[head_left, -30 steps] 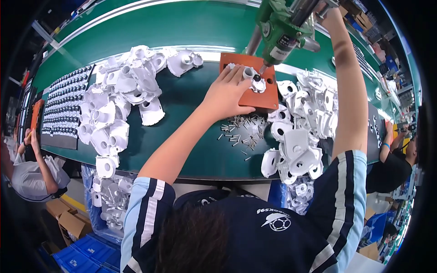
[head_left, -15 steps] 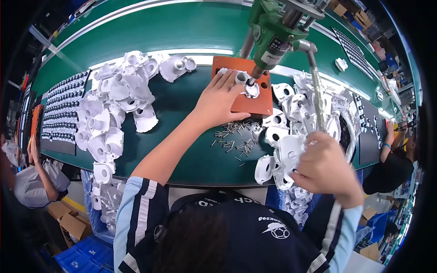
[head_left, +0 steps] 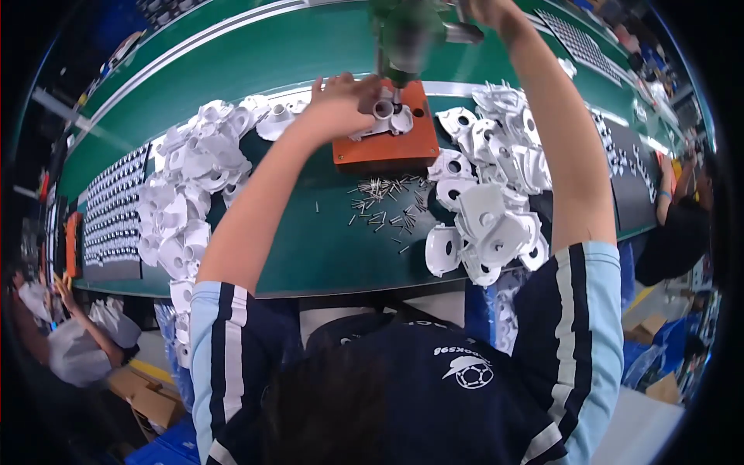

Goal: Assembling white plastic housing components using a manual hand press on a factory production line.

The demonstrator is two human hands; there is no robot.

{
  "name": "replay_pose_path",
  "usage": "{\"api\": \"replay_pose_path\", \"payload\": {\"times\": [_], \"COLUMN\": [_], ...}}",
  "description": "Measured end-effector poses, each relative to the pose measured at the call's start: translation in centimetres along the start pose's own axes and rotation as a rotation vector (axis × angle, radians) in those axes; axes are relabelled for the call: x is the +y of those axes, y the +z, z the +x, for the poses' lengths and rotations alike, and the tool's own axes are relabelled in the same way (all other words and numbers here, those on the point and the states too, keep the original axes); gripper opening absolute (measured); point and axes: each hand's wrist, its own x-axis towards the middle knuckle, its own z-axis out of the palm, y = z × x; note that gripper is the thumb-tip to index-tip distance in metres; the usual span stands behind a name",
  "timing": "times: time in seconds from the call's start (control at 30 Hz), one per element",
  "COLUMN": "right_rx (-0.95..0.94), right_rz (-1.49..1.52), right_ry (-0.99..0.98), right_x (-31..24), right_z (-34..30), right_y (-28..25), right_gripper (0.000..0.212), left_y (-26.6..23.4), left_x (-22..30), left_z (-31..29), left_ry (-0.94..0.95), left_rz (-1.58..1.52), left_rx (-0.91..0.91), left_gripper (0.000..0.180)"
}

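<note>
A white plastic housing (head_left: 401, 122) with a round collar lies on the orange fixture block (head_left: 387, 159), beneath the green hand press (head_left: 403, 46). The press's narrow tip comes down at the housing, beside the collar. My left hand (head_left: 345, 105) is over the left side of the block, fingers spread and slightly blurred, with the thumb side next to the housing. Up at the top edge, my right hand (head_left: 492, 9) is closed around the press lever, partly cut off by the picture's rim. Loose metal pins (head_left: 384, 198) lie scattered in front of the block.
Heaps of white housings flank the block, a left pile (head_left: 198, 167) and a right pile (head_left: 496, 209). A dark board with rows of small parts (head_left: 116, 209) stands far left, and another board (head_left: 639, 174) far right. Other people sit at both sides.
My right hand has gone from the near right up to the far top, swinging the lever away. The left hand has shifted left off the housing's top. The whole view has shifted slightly.
</note>
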Motion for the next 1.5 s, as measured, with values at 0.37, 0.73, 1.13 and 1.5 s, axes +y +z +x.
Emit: {"api": "replay_pose_path", "payload": {"times": [0.37,0.73,1.13,1.5], "right_rx": [-0.213,0.055,0.459,-0.099], "right_rz": [-1.059,-0.765,-0.139,-0.054], "right_ry": [0.04,0.027,-0.166,-0.653], "right_x": [0.1,5.0,7.2,4.9], "right_z": [-34.7,-37.7,-36.2,-37.3], "right_y": [-8.2,-7.3,-8.7,5.3], "right_gripper": [0.049,0.025,0.019,0.016], "left_y": [-3.9,6.0,1.3,3.3], "left_x": [-8.8,-14.4,-7.4,11.8], "left_z": [2.2,-4.0,-10.7,-14.9], "left_ry": [-0.311,-0.332,-0.439,-0.251], "left_rz": [-0.279,0.306,-1.131,-2.028], "left_rx": [0.263,0.102,0.514,0.718], "left_gripper": [0.034,0.036,0.026,0.018]}}
